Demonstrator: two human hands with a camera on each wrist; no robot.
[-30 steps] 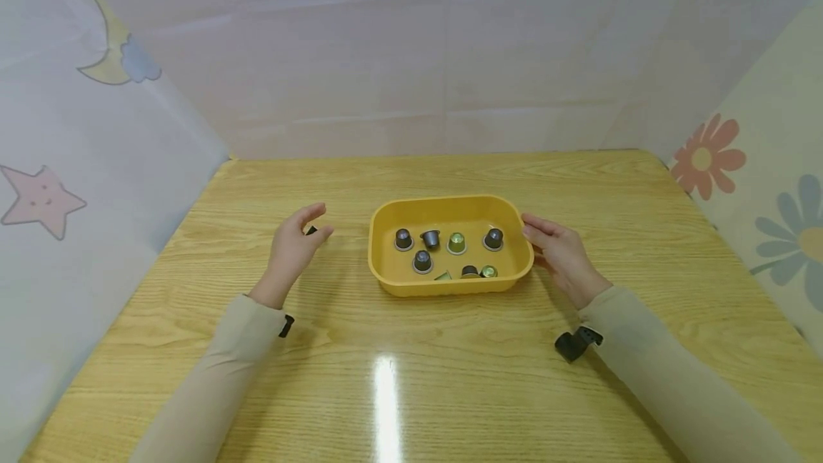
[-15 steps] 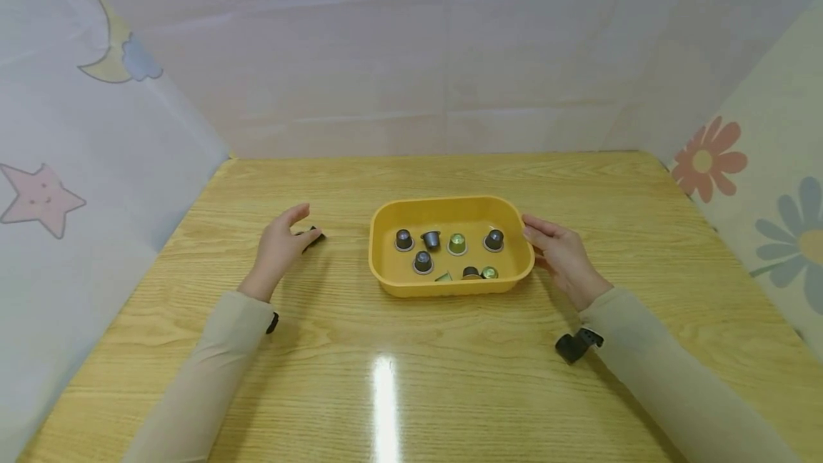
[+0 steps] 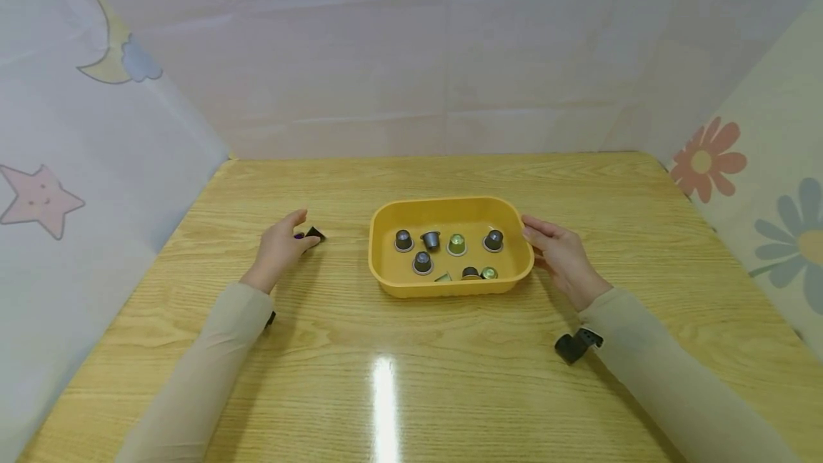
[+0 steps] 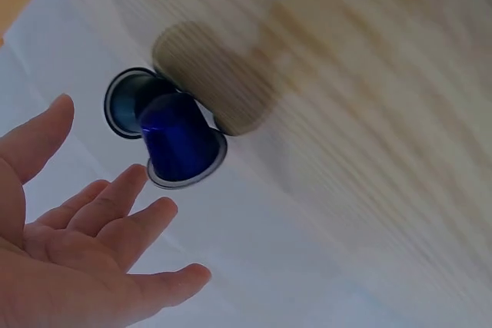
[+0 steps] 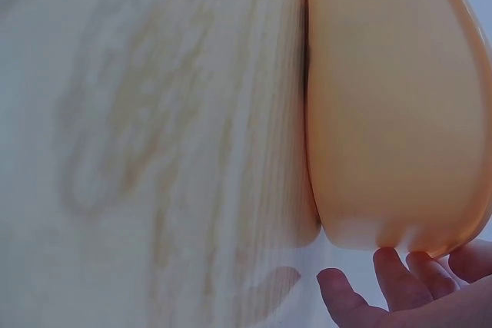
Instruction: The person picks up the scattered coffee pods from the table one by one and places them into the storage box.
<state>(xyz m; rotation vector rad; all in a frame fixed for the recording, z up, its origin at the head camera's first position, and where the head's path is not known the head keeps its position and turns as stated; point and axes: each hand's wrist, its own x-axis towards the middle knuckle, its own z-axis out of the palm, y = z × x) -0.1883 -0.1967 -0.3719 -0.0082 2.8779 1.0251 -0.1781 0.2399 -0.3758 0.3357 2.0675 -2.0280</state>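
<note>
At the left, my left hand (image 3: 278, 250) is spread beside two coffee capsules on the table. The left wrist view shows a blue capsule (image 4: 181, 140) touching a dark teal capsule (image 4: 125, 104), with a gap between them and my fingers (image 4: 157, 220). In the head view only a dark shape (image 3: 315, 234) and a bit of purple show past the fingertips. My right hand (image 3: 566, 259) rests its fingertips on the right end of a yellow tub (image 3: 444, 290); the right wrist view shows fingers (image 5: 396, 278) touching its outer wall (image 5: 392, 113).
Inside the tub are several dark capsules (image 3: 422, 261) and several green ones (image 3: 456, 244), some partly hidden by the near rim. The wooden table (image 3: 463, 377) ends at a pale wall (image 3: 444, 56) behind, with printed side walls left and right.
My left hand has shifted left and slightly down, so the dark shape and a bit of purple now show past its fingertips. The right hand and the tub hold the same place.
</note>
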